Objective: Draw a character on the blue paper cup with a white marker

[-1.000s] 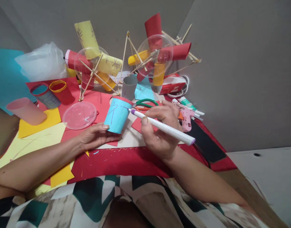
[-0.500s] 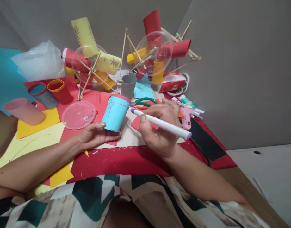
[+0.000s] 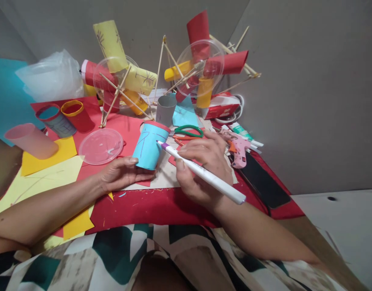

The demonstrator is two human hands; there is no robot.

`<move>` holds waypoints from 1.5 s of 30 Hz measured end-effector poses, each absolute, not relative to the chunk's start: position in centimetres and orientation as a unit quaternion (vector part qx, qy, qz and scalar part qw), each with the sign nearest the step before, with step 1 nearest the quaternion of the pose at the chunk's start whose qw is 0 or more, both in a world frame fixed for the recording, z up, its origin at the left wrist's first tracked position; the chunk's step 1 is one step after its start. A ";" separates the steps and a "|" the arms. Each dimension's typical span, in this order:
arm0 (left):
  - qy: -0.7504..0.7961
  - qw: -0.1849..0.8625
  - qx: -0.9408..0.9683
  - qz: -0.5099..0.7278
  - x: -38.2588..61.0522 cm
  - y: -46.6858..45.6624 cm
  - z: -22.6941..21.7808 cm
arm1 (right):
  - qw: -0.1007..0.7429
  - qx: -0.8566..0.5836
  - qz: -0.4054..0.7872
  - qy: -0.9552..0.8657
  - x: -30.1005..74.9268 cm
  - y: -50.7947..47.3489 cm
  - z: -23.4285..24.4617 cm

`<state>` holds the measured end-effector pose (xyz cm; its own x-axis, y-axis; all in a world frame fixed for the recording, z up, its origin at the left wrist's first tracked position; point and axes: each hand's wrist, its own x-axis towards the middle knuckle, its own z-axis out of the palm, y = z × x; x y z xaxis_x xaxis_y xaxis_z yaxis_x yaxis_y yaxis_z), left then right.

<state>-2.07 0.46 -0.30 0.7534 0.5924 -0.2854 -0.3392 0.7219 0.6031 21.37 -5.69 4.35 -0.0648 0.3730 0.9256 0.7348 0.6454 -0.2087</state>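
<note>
My left hand (image 3: 122,173) is closed round the lower end of a blue paper-covered cup (image 3: 149,147) with a red rim. The cup leans slightly to the right, and dark drawn lines run along its side. A white felt-tip pen (image 3: 207,176) with a purple tip is pinched in my right hand (image 3: 204,167). Its tip is at the right part of the cup's blue side, touching or very close. Just behind my right fingers lie green-handled scissors (image 3: 189,130), partly covered, and a grey tube (image 3: 165,111) stands behind the cup.
Two stick-and-disc wheels with paper tubes, one on the left (image 3: 115,83) and one on the right (image 3: 201,68), stand at the back. Covered cups (image 3: 57,121) and a clear lid (image 3: 101,147) sit left. A pink glue gun (image 3: 239,151) and black phone (image 3: 265,182) lie right.
My right hand has brought the pen tip left and slightly down onto or close to the cup's side. The pen is tilted more steeply. My left hand still holds the cup.
</note>
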 end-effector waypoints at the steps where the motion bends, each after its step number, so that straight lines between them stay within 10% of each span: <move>1: 0.238 0.896 0.270 0.261 -2.1 0.4 -0.3 | 0.560 -0.388 -0.160 -0.715 21.4 -5.7 4.3; 45: 0.181 0.912 0.274 0.244 -2.5 0.7 -0.4 | 0.536 -0.431 -0.177 -0.704 21.8 -6.0 4.8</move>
